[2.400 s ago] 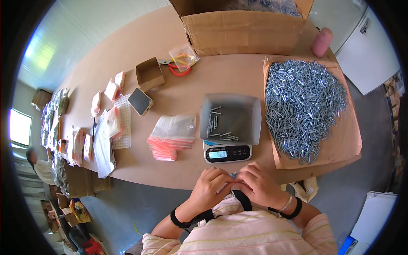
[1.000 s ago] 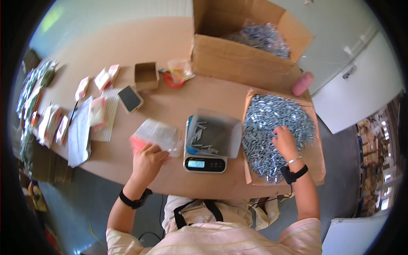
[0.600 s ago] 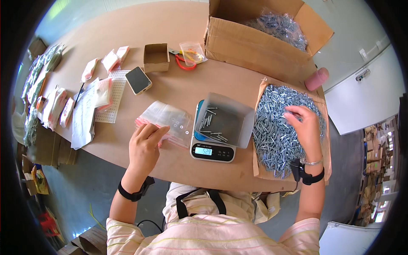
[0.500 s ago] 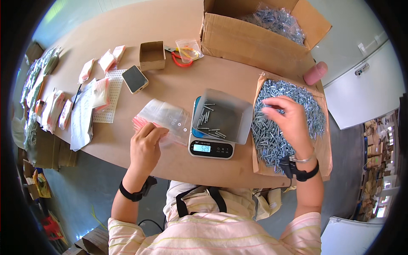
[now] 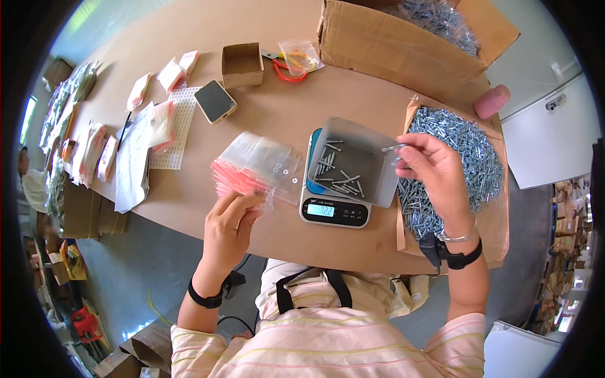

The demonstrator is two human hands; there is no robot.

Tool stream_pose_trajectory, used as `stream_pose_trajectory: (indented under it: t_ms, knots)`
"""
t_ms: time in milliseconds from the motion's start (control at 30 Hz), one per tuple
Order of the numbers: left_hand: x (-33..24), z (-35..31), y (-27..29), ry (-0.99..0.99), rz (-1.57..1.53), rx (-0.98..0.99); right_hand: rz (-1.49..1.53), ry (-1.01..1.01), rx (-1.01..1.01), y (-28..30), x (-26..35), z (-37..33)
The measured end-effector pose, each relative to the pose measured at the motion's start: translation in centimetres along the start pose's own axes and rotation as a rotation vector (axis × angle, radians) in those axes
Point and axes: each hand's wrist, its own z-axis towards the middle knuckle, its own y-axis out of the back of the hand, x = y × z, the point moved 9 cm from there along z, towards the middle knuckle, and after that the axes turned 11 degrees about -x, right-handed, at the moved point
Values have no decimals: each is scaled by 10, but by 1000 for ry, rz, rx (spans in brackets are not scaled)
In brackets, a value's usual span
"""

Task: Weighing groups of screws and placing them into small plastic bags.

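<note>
Right hand (image 5: 435, 173) pinching one screw (image 5: 394, 148) over grey tray (image 5: 353, 160) on digital scale (image 5: 334, 211); more loose screws lying in tray. Left hand (image 5: 230, 220) fingers curled on stack of clear zip bags (image 5: 255, 170), near front edge of worktop (image 5: 271, 107). Screw pile (image 5: 466, 157) on cardboard sheet at right edge, just beside scale. Large open carton (image 5: 403, 44) at far edge. Phone (image 5: 215, 101) and small open box (image 5: 242, 63) further left.
</note>
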Motion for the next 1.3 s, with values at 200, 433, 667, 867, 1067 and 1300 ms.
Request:
stream_pose_trajectory:
  t_ms: [200, 433, 667, 867, 1067, 1300]
  knots:
    - [-7, -3, 1, -146, 133, 64, 485, -347, 19, 10, -28, -15]
    - [9, -11, -8, 35, 51, 1, -41, -118, 80, -7, -25, -14]
    - [30, -33, -33, 344, -91, 208, -518, 321, 58, -30, 4, -22]
    - [37, -38, -43, 354, -78, 277, 84, -119, -45, 11, -21, -15]
    - [41, -45, -56, 245, 6, 273, 496, -209, -74, 22, -20, -15]
    - [21, -36, -42, 162, 119, 3, 468, -73, -106, 5, -4, -16]
